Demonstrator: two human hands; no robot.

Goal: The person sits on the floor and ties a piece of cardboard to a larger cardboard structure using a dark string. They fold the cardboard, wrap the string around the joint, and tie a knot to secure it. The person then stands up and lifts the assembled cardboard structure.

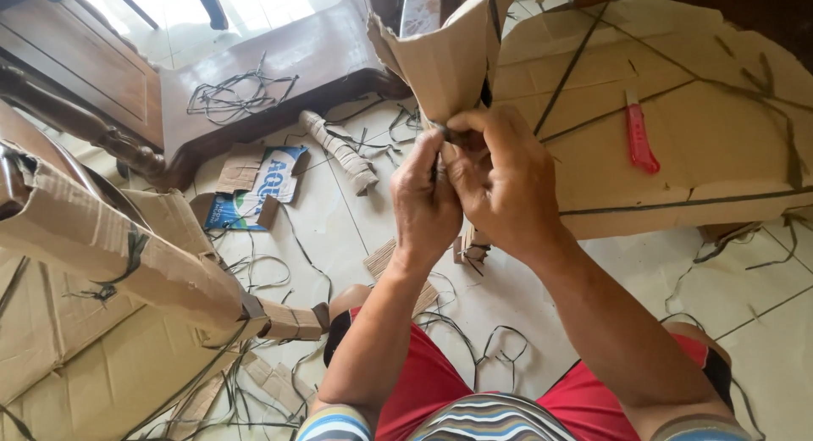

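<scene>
Both hands meet at chest height. The left hand [426,205] and right hand [500,180] are closed tight, pinching the narrow base of a cardboard wrap [445,60] around an upright wooden post. The cardboard looks light, stiff, creasable; best gripped at its gathered bottom edge. A red utility knife [639,134] lies on flattened cardboard [720,161] nearby.

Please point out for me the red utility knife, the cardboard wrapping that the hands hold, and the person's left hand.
red utility knife [639,140], head view, middle of its red handle.
cardboard wrapping [445,64], head view, its front face above the hands.
left hand [423,199], head view, back of the hand.
</scene>
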